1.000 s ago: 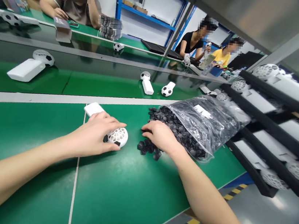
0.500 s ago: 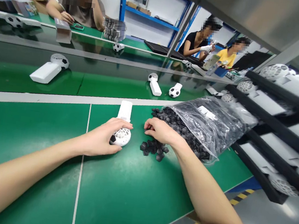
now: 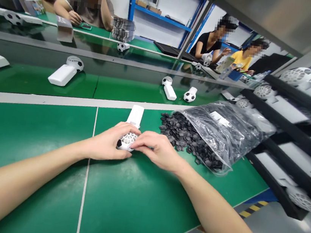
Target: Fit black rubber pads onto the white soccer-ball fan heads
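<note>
A white device point(image 3: 135, 116) with a round football-patterned head lies on the green table, its handle pointing away from me. My left hand point(image 3: 111, 141) is closed round the left side of the ball head, thumb at the near edge and fingers over the top. At the head's right side is my right hand point(image 3: 158, 149), its fingertips pinched together against the white lattice. What those fingertips hold, if anything, is hidden. Small black pieces point(image 3: 182, 133) spill from the mouth of a clear plastic bag point(image 3: 228, 130) to the right of my hands.
A belt point(image 3: 124, 89) beyond the table's pale edge carries several more football-headed devices. A black rack point(image 3: 288, 149) loaded with white devices stands at the right. Across the line sit three people point(image 3: 87, 4), and a stack of grey parts point(image 3: 122, 29) is near one of them.
My right hand has moved left from the black pieces to the ball head. My left hand still holds the device. Devices on the belt appear further right, and the view has shifted slightly.
</note>
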The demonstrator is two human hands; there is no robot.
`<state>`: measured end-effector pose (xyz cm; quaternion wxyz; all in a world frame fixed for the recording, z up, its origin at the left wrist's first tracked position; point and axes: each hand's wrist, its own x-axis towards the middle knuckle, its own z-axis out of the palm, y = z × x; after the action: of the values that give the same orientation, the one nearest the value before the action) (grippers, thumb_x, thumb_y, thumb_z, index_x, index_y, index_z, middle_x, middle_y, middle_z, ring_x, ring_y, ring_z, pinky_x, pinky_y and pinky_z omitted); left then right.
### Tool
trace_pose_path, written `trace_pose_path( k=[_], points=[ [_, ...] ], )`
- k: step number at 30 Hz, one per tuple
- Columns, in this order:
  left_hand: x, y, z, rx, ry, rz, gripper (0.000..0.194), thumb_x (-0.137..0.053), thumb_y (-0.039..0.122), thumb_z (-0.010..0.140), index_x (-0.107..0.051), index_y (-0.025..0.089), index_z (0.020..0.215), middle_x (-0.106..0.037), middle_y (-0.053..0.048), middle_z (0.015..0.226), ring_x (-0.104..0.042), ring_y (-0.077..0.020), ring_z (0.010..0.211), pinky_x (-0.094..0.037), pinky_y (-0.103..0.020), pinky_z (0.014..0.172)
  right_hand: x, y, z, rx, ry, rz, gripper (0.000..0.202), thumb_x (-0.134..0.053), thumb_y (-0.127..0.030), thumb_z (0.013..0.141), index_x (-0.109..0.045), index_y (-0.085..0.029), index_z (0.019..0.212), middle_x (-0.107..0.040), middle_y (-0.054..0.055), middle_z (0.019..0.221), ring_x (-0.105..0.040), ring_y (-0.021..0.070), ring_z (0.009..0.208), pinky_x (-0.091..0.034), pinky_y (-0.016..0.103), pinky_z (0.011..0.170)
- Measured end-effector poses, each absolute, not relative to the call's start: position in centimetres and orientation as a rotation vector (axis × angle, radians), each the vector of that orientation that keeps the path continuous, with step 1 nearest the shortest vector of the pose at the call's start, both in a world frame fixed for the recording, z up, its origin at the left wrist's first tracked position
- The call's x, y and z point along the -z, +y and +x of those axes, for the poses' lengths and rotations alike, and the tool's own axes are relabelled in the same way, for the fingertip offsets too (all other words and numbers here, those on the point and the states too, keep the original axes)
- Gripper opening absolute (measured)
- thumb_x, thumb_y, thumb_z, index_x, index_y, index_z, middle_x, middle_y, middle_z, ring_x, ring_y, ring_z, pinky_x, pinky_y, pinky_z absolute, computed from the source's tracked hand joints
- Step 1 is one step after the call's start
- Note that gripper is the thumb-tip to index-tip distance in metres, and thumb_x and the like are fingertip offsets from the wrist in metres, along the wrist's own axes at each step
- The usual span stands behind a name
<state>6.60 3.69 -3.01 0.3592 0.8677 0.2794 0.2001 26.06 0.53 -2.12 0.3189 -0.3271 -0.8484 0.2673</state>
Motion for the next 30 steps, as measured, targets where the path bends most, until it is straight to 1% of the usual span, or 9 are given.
trace_pose_path(
  k=[2, 5, 11, 19, 21, 23, 25, 27, 30],
  points=[
    [2.9, 3.6, 6.7, -0.524, 0.730, 2.217, 0.041, -0.059, 0.025, 0.072, -0.049, 0.024, 0.112, -0.050, -0.003, 0.117, -0.041, -0.0237, 0.115, -0.034, -0.041, 0.099, 2.6, 0.6, 25.6, -0.687, -2.173, -0.909, 0.011, -0.058, -0.011, 0.079, -0.064, -0.019, 0.081, -0.065, 0.000, 0.081, -0.059, 0.0117, 0.079, -0.046, 0.025, 0.075],
    [2.7, 3.4, 6.8, -0.536, 0.760, 2.190, 0.035, -0.054, 0.024, 0.075, -0.049, 0.023, 0.109, -0.052, -0.003, 0.114, -0.044, -0.0218, 0.111, -0.036, -0.038, 0.097, 3.2, 0.7, 25.3, -0.744, -2.044, -0.990, 0.007, -0.063, -0.013, 0.075, -0.060, -0.018, 0.078, -0.059, -0.001, 0.074, -0.055, 0.0107, 0.070, -0.046, 0.024, 0.069],
    [2.9, 3.2, 6.7, -0.526, 0.782, 2.184, 0.029, -0.050, 0.023, 0.075, -0.048, 0.023, 0.104, -0.049, -0.003, 0.117, -0.042, -0.0221, 0.113, -0.034, -0.038, 0.097, 3.8, 0.9, 25.2, -0.931, -1.893, -1.011, 0.016, -0.067, -0.018, 0.072, -0.052, -0.018, 0.077, -0.051, -0.003, 0.077, -0.050, 0.0086, 0.067, -0.043, 0.022, 0.063],
    [3.0, 3.1, 6.9, -0.514, 0.856, 2.141, 0.044, -0.049, 0.025, 0.073, -0.040, 0.022, 0.116, -0.046, -0.007, 0.120, -0.043, -0.0251, 0.112, -0.036, -0.042, 0.094, 5.1, 1.1, 25.0, -1.095, -1.788, -1.101, 0.024, -0.066, -0.031, 0.072, -0.046, -0.019, 0.072, -0.050, -0.005, 0.068, -0.046, 0.0088, 0.062, -0.040, 0.022, 0.059],
    [3.0, 3.1, 6.9, -0.504, 0.864, 2.145, 0.049, -0.051, 0.023, 0.071, -0.039, 0.022, 0.118, -0.047, -0.008, 0.120, -0.043, -0.0257, 0.112, -0.035, -0.042, 0.095, 4.8, 2.0, 26.4, -0.959, -1.886, -1.137, 0.017, -0.061, -0.031, 0.077, -0.051, -0.018, 0.076, -0.055, -0.003, 0.074, -0.050, 0.0106, 0.067, -0.043, 0.024, 0.065],
    [3.0, 3.2, 6.8, -0.505, 0.870, 2.133, 0.053, -0.053, 0.022, 0.070, -0.038, 0.022, 0.120, -0.047, -0.008, 0.121, -0.044, -0.0253, 0.112, -0.035, -0.043, 0.095, 4.1, 3.1, 28.6, -0.628, -2.022, -1.235, 0.008, -0.055, -0.024, 0.082, -0.058, -0.018, 0.085, -0.061, 0.002, 0.087, -0.053, 0.0140, 0.080, -0.042, 0.029, 0.077],
    [3.1, 3.4, 6.8, -0.507, 0.886, 2.113, 0.055, -0.055, 0.024, 0.070, -0.038, 0.023, 0.121, -0.049, -0.008, 0.121, -0.047, -0.0249, 0.109, -0.036, -0.042, 0.094, 3.4, 4.3, 31.2, -0.221, -2.214, -1.373, 0.016, -0.050, -0.013, 0.082, -0.062, -0.019, 0.091, -0.063, 0.005, 0.098, -0.050, 0.0186, 0.094, -0.038, 0.035, 0.085],
    [3.1, 3.6, 6.8, -0.507, 0.917, 2.098, 0.054, -0.060, 0.029, 0.068, -0.041, 0.022, 0.118, -0.050, -0.008, 0.118, -0.049, -0.0250, 0.105, -0.038, -0.042, 0.091, 3.1, 5.2, 33.3, 0.003, -2.430, -1.413, 0.026, -0.044, -0.009, 0.085, -0.065, -0.020, 0.095, -0.064, 0.006, 0.102, -0.048, 0.0208, 0.093, -0.039, 0.035, 0.083],
    [2.9, 3.7, 6.8, -0.514, 0.915, 2.084, 0.050, -0.064, 0.032, 0.066, -0.047, 0.022, 0.111, -0.052, -0.007, 0.115, -0.051, -0.0243, 0.101, -0.040, -0.040, 0.088, 3.3, 5.7, 34.7, 0.176, -2.668, -1.351, 0.026, -0.042, -0.015, 0.088, -0.066, -0.019, 0.096, -0.066, 0.006, 0.096, -0.049, 0.0214, 0.089, -0.041, 0.034, 0.079]
  ],
)
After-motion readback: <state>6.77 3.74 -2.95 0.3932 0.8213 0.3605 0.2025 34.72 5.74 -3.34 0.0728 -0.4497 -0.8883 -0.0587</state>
